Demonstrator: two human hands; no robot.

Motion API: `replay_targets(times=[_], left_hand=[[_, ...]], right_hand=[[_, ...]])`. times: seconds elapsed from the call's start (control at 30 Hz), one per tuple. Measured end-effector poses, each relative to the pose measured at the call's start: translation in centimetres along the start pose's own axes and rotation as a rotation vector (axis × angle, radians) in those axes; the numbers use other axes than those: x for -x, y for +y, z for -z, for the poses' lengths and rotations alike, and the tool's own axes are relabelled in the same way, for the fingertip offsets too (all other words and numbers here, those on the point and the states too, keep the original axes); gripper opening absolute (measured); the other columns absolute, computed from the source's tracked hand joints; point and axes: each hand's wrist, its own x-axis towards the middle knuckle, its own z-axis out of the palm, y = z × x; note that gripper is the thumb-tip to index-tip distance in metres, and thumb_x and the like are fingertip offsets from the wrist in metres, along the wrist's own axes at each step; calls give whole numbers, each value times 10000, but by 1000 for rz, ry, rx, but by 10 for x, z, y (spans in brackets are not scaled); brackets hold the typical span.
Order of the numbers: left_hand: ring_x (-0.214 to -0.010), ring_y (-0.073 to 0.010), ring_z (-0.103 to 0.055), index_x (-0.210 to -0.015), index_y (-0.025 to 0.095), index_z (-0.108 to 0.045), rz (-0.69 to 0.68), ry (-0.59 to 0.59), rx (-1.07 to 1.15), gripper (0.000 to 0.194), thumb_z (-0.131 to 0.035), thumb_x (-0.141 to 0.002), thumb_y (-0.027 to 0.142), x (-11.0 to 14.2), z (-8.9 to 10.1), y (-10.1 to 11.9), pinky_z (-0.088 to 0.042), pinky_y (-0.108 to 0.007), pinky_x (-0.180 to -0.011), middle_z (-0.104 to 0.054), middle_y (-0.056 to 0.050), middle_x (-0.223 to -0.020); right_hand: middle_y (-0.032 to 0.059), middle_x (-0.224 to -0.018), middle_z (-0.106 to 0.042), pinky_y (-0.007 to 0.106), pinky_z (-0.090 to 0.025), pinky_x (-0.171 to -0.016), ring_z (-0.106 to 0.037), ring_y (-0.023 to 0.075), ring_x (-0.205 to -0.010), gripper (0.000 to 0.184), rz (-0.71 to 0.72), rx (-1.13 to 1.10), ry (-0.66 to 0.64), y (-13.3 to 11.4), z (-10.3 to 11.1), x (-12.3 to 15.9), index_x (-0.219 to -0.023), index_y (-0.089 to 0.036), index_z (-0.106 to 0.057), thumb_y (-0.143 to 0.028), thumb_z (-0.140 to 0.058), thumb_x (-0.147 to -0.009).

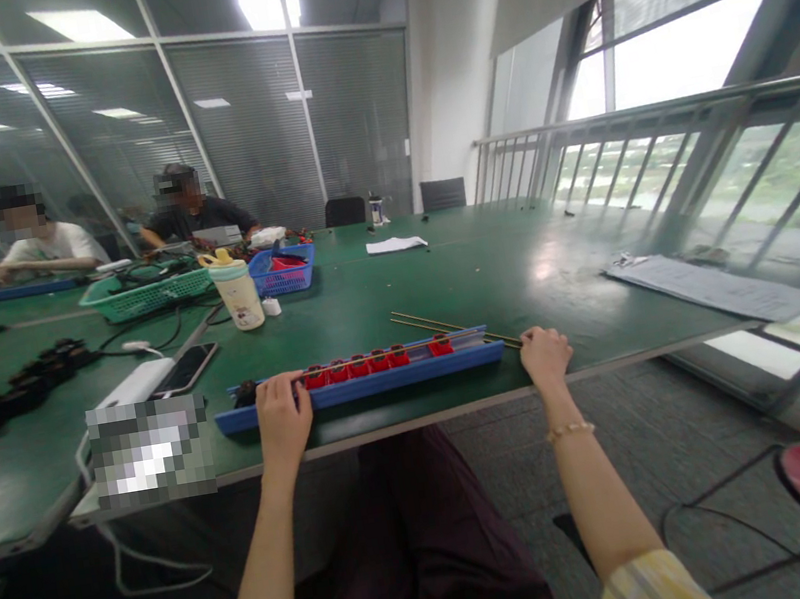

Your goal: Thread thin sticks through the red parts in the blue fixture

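A long blue channel tray (404, 376) lies near the table's front edge. Several red plastic pieces (358, 366) sit in a row inside it, one apart toward the right end. My left hand (284, 414) is closed at the tray's left part, its fingers around the end of a thin brass rod (414, 346) that runs along the top of the pieces. A dark piece (245, 394) lies in the tray left of that hand. Beyond the tray's right end, my right hand (547, 355) is closed on the near ends of thin brass rods (450, 325) lying slantwise on the table.
On the green table (501, 263) stand a cup (238, 295), a blue basket (283, 269) and a green basket (148, 294). A phone (187, 368) and white power strip lie left, a clipboard (717, 285) right. Two people sit across at the left.
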Motion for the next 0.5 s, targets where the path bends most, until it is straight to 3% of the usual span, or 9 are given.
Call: replay_targets(times=[0.27,0.5], left_hand=[[-1000,-269,-547,-1019,183,-587,9,-3,-3,213,-407,-931,256,0,0,0,-427,-421,-954,-647,-107,-1012],[-985,-266,-544,-1021,175,-582,-14,7,-2,209,-406,-939,252,1,-1,-2,-431,-420,-954,-654,-108,-1011]], right_hand=[[204,-1065,-625,414,-398,-822,-553,312,-1015,340,50,-71,92,-6,2,3,-1024,-130,-708,-298,-424,-942],[156,-902,-654,370,-369,-814,-557,261,-915,489,139,-462,253,-28,0,3,-885,-161,-688,-392,-270,-991]])
